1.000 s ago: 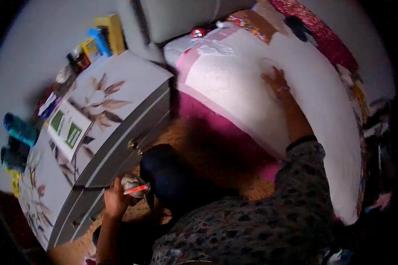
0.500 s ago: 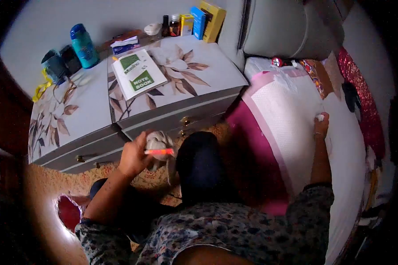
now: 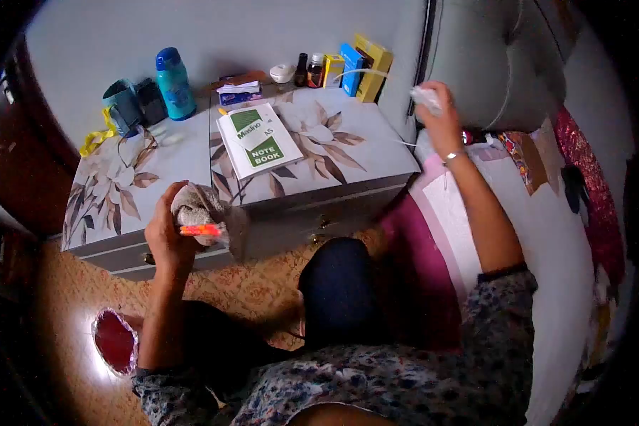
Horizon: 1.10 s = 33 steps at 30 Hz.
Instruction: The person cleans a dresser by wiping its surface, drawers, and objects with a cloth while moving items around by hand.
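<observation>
My left hand [image 3: 165, 231] is closed around a bunched greyish cloth [image 3: 195, 202], raised in front of the dresser's left drawers. A bright orange-pink strip [image 3: 200, 231] lies across the cloth. Up by the headboard, my right hand [image 3: 441, 122] grips a small white bundle [image 3: 426, 99]; its exact kind I cannot tell. A thin white cord [image 3: 366, 71] curves through the air left of that hand, in front of the boxes. The notebook [image 3: 259, 140], white and green, lies on the dresser top between my hands.
On the floral dresser [image 3: 387, 153] stand a teal bottle [image 3: 175, 85], a blue-grey cup [image 3: 123, 106], small bottles [image 3: 314, 71] and upright boxes [image 3: 371, 67]. At right is the bed [image 3: 547, 234], with a patterned cushion [image 3: 522, 160]. A red foil-edged object [image 3: 116, 342] is on the floor.
My right hand has lifted from the bed and swung up and left toward the headboard, carrying the white bundle. My left hand has moved left and slightly up with the cloth.
</observation>
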### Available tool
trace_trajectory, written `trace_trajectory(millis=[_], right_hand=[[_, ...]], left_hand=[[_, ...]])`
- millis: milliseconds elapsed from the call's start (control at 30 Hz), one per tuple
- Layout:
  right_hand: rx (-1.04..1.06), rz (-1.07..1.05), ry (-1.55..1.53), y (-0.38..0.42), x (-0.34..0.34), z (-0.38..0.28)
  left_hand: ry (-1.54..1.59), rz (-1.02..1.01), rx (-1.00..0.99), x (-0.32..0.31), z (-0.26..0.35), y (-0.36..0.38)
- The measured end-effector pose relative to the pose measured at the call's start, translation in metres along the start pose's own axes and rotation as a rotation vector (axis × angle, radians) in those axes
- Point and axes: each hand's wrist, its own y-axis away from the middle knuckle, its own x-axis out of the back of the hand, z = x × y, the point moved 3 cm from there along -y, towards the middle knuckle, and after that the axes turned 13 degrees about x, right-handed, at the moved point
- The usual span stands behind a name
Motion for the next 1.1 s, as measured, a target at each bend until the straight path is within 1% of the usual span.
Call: trace_trajectory(millis=[33,67,133,167,233,267,333,367,433,467,500,533,567,600,633,667,700,767,800,833,867,900,933,1000,1033,1100], right_hand=[[0.021,-0.052,-0.003,-0.013,-0.020,-0.015],[0.027,-0.119,0.047,-0.022,-0.041,-0.026],[0.052,-0.270,0.135,-0.037,-0.081,-0.046],[0.080,-0.346,0.212,-0.040,-0.101,-0.050],[0.268,-0.230,0.311,-0.044,-0.141,-0.045],[0.277,-0.224,0.298,-0.049,-0.154,-0.040],[-0.012,-0.331,0.363,-0.062,-0.174,-0.029],[-0.066,-0.271,0.374,-0.071,-0.179,-0.015],[-0.083,-0.015,0.352,-0.085,-0.172,-0.007],[-0.085,-0.019,0.354,-0.092,-0.171,0.002],[-0.099,0.089,0.348,-0.100,-0.166,0.010],[-0.111,0.199,0.345,-0.104,-0.161,0.017],[-0.113,0.198,0.359,-0.105,-0.160,0.022],[-0.175,0.279,0.336,-0.105,-0.155,0.025],[-0.235,0.360,0.313,-0.104,-0.151,0.027],[-0.188,0.430,0.310,-0.101,-0.152,0.028],[-0.189,0.428,0.325,-0.098,-0.153,0.026],[-0.259,0.354,0.317,-0.090,-0.157,0.025],[-0.161,0.320,0.363,-0.082,-0.172,0.043],[-0.227,0.131,0.338,-0.077,-0.173,0.031],[-0.144,0.012,0.334,-0.060,-0.184,0.032],[-0.145,-0.089,0.326,-0.046,-0.195,0.029],[-0.097,-0.213,0.276,-0.029,-0.201,0.020],[-0.002,-0.368,0.280,-0.002,-0.212,0.004],[-0.005,-0.366,0.282,0.005,-0.216,0.003],[-0.022,-0.593,0.200,0.018,-0.229,0.000]], left_hand=[[-0.206,0.052,-0.105,0.007,-0.001,-0.005],[-0.216,0.067,-0.097,0.014,0.005,-0.009],[-0.476,0.113,-0.308,0.021,0.026,-0.017],[-0.525,0.104,-0.301,0.023,0.026,-0.023],[-0.558,0.128,-0.345,0.027,0.029,-0.035],[-0.570,0.139,-0.339,0.029,0.028,-0.043],[-0.634,0.173,-0.390,0.029,0.024,-0.057],[-0.643,0.178,-0.387,0.028,0.022,-0.061],[-0.586,0.192,-0.397,0.023,0.017,-0.067],[-0.623,0.185,-0.412,0.017,0.010,-0.071],[-0.618,0.178,-0.413,0.012,0.007,-0.073],[-0.618,0.133,-0.373,0.004,0.004,-0.073],[-0.616,0.087,-0.336,-0.004,0.000,-0.074],[-0.623,0.031,-0.256,-0.012,-0.008,-0.075],[-0.609,0.023,-0.263,-0.020,-0.014,-0.074],[-0.581,-0.012,-0.217,-0.027,-0.022,-0.074],[-0.556,-0.048,-0.171,-0.032,-0.025,-0.074],[-0.552,-0.056,-0.163,-0.030,-0.022,-0.073],[-0.534,-0.054,-0.149,-0.030,-0.021,-0.072],[-0.515,-0.052,-0.136,-0.029,-0.021,-0.072],[-0.515,-0.046,-0.134,-0.030,-0.029,-0.074],[-0.508,-0.050,-0.141,-0.030,-0.029,-0.074],[-0.500,-0.048,-0.134,-0.029,-0.027,-0.073],[-0.527,-0.036,-0.115,-0.030,-0.031,-0.073],[-0.526,-0.038,-0.119,-0.031,-0.033,-0.073],[-0.539,-0.028,-0.104,-0.032,-0.035,-0.073]])
